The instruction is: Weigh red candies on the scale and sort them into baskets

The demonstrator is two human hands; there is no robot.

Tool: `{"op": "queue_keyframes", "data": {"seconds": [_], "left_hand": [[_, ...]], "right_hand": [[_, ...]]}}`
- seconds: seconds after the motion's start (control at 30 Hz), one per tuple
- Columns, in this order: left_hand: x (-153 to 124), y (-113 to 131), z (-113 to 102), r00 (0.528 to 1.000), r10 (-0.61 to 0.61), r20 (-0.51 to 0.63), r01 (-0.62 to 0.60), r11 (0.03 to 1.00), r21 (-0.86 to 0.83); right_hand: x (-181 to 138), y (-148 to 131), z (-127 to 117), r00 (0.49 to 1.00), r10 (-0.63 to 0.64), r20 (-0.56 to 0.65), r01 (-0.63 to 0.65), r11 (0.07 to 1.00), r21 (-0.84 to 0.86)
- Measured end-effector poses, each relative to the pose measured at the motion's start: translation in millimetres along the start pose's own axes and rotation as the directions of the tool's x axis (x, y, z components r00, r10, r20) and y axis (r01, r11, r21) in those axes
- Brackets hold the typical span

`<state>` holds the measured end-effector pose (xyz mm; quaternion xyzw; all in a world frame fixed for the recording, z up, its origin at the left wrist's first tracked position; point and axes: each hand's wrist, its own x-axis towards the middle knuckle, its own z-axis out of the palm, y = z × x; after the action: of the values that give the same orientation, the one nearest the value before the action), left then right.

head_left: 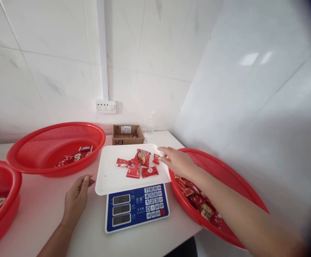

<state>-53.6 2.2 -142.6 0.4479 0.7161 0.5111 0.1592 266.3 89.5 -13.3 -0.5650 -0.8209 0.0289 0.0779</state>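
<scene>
A white weighing tray (104,178) sits on a blue digital scale (138,207). Several red snack packets (133,168) lie in the middle of the tray. My right hand (178,162) reaches over the tray's right edge with thumb and index finger apart. Its thumb tip is right at a small red packet (156,159); whether they touch is hard to tell. My left hand (76,198) hovers left of the tray, fingers closed together. Something small and reddish shows at its fingertips, too unclear to name.
On the right, a red basket (251,200) holds many red packets. Two more red baskets, one at the back left (56,130) and one at the left edge (13,185), contain some packets. A small cardboard box (127,141) and a clear bottle (149,125) stand by the wall.
</scene>
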Motion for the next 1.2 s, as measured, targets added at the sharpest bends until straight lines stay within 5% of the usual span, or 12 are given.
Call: {"op": "queue_keyframes", "data": {"seconds": [0.47,0.6,0.83,1.2], "left_hand": [[-2,1,3,1.000,0.004,-0.011,-0.004,1.000,-0.003],[-3,0,4,1.000,-0.009,-0.016,0.009,1.000,-0.017],[-4,-4,7,1.000,0.011,-0.012,-0.012,0.999,-0.044],[-3,-10,9,0.999,0.004,-0.038,-0.007,0.997,-0.076]], "right_hand": [[-96,95,23,0.955,0.286,-0.073,-0.286,0.958,0.017],[-133,80,39,0.947,0.300,-0.116,-0.290,0.952,0.093],[-164,40,58,0.956,0.261,0.136,-0.287,0.928,0.237],[-172,52,63,0.942,0.307,0.134,-0.326,0.934,0.148]]}}
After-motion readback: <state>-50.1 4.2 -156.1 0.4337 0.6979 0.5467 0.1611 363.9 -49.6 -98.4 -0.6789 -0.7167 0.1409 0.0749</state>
